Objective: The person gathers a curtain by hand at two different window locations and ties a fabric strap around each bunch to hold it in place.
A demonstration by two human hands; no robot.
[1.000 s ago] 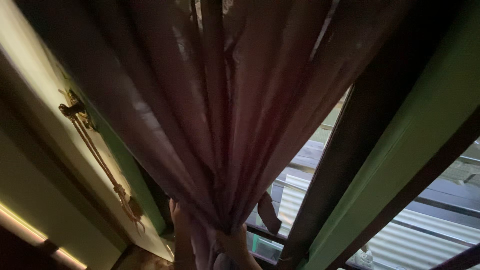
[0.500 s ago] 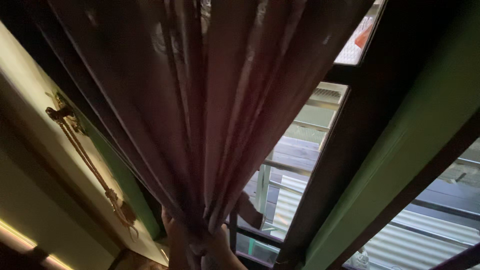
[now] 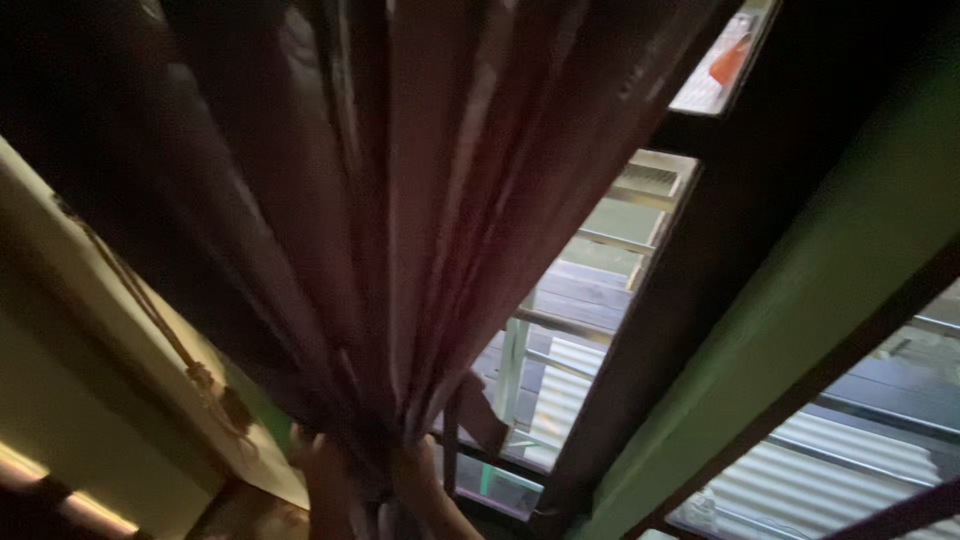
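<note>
Both hands, left hand (image 3: 318,462) and right hand (image 3: 420,480), clasp the gathered curtain (image 3: 400,220) at six o'clock. A loosened grip could let the folds spread over the window frame (image 3: 790,300).

Dim interior view, backlit: daylight enters through the window (image 3: 590,300) at right, leaving the gathered curtain (image 3: 400,220) dark and in deep shadow. A warm light strip (image 3: 60,490) glows lower left. Motion blur softens the whole frame.
</note>
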